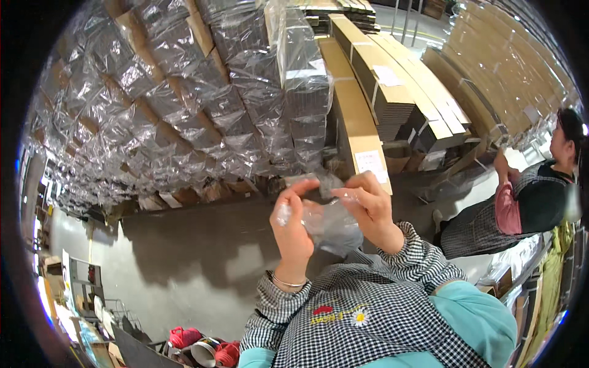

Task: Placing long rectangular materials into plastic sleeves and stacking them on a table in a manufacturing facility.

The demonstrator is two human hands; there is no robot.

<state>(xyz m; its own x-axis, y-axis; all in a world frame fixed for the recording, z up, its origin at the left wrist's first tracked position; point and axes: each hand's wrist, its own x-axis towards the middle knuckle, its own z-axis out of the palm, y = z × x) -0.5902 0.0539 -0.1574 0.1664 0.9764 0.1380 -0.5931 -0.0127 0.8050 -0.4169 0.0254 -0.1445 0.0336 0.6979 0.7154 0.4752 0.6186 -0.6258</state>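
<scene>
Handling a clear plastic film (337, 227) with both hands at the centre of the frame, above the grey floor (202, 257). Gripping the film with the right hand (371, 211), with fingers bent and thumb drawn in toward the fingertips. Curving the left hand (293, 224) round the opposite side of the same film; impossible to tell from this view whether closed firmly on it or merely cupped against it.

Judging by the hands, working at the film itself: probably spreading the loose folds or finding an edge, and not laying film on any stack at this point.

For the next move, secure a firm pinch on both sides before pulling. Separate the hands evenly, and watch for folds clinging together or slack bunching below the right hand. Apply light tension only, to judge by the thin, limp look of the material.

Note wrapped bundles (184, 92) across the upper left of the frame. Note flat cardboard stacks (396, 95) from upper centre to upper right, with a white sheet (371, 162) on the nearest, just beyond the right hand. Note also a co-worker (534, 202) at the right edge of the frame, well apart from the film, and red bundles (184, 336) at the lower left.
</scene>
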